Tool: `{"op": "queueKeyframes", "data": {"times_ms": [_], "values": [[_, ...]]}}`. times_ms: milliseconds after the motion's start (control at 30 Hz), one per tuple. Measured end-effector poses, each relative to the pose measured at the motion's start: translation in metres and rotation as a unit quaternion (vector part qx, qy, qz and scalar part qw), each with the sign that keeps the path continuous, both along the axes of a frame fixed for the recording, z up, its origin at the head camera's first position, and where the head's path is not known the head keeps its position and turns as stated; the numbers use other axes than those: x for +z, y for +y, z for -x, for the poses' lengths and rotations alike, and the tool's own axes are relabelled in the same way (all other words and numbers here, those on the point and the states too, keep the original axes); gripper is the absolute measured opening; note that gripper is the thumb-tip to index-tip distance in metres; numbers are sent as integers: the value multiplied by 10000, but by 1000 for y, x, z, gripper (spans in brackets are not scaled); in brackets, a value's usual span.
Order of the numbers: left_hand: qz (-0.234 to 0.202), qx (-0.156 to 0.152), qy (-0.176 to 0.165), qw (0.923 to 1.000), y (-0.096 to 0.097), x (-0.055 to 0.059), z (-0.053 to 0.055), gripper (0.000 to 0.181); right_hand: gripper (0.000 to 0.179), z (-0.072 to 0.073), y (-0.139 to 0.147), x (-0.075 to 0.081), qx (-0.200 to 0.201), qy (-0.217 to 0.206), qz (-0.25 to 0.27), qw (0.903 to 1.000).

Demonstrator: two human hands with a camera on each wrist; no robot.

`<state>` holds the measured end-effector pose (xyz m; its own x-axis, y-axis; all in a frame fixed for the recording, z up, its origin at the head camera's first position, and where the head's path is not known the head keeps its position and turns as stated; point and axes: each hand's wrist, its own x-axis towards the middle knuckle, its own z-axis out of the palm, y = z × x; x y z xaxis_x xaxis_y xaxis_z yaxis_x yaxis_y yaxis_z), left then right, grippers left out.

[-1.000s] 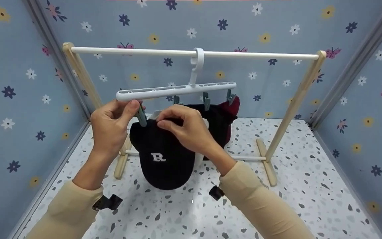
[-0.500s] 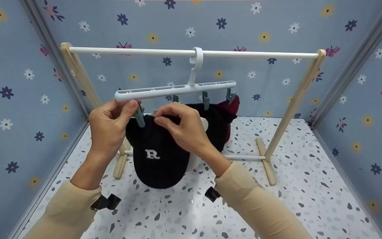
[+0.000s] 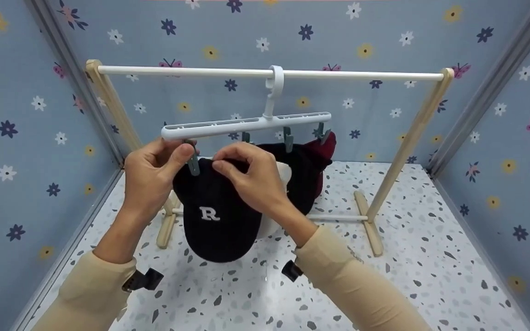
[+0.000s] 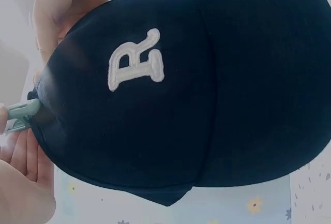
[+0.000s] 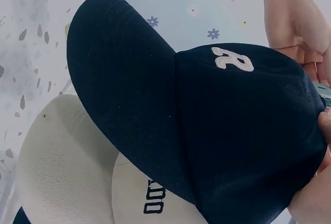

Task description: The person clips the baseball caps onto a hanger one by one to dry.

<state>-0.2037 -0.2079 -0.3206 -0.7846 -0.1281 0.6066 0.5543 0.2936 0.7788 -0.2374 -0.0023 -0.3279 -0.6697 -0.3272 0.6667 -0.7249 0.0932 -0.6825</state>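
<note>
A black baseball cap [image 3: 221, 225] with a white letter R hangs brim down below the left end of a white clip hanger [image 3: 219, 128]. My left hand [image 3: 150, 179] pinches the upper part of a grey-green clip [image 3: 194, 165]. In the left wrist view the jaws of that clip [image 4: 23, 111] are on the cap's edge. My right hand [image 3: 256, 177] pinches the cap's upper edge just right of the clip, thumb against fingers. Behind the black cap hangs a cream cap [image 5: 67, 157] with dark lettering.
Other clips [image 3: 288, 140] along the hanger hold a second black cap [image 3: 299, 179] and a dark red cap [image 3: 324, 148]. The hanger hooks over the white rail [image 3: 361, 76] of a wooden stand [image 3: 405, 151]. A speckled floor [image 3: 412, 276] lies below, with flowered walls around.
The black cap has shifted slightly left, along with my right hand. My left hand stays at the clip under the hanger's left end.
</note>
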Motion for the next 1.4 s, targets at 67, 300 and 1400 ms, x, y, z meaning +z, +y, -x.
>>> {"op": "queueKeyframes", "data": {"times_ms": [67, 300, 1400], "values": [[62, -57, -61, 9999, -1, -1, 0, 15, 8, 0, 0, 0, -26, -36, 13, 10000], [49, -222, -157, 9996, -3, -4, 2, 18, 10, -1, 3, -2, -110, -223, -84, 9997], [235, 321, -465, 9981, -20, -12, 12, 30, 22, 3, 93, -20, -672, 121, -1015, 9925]]}}
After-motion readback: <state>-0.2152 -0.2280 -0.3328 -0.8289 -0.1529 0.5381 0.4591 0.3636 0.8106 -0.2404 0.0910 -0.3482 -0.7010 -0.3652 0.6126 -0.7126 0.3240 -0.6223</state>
